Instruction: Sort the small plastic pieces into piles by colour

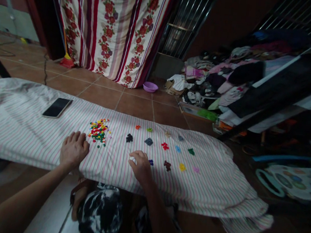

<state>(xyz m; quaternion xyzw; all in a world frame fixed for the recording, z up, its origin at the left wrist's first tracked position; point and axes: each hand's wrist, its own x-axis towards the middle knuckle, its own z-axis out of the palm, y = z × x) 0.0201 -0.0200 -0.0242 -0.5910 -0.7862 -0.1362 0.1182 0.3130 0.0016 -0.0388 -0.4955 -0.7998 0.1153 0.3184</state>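
Note:
A mixed heap of small coloured beads (98, 130) lies on a striped cloth (18, 124) spread over a long board. My left hand (73, 149) rests flat on the cloth just below and left of the heap, fingers loosely curled, holding nothing. My right hand (140, 165) lies on the cloth further right, fingertips pinched over something small and white; what it is I cannot make out. Small sorted clusters sit beyond it: black (129, 138), grey-blue (148, 141), red (165, 146), green (191, 151), brown (167, 165), yellow (182, 167).
A dark phone (57, 107) lies on the cloth at the left. Behind are a tiled floor, a purple bowl (150, 87), a floral striped curtain (112, 26) and a pile of clothes (225, 83) at the right. My patterned lap (100, 214) is below the board.

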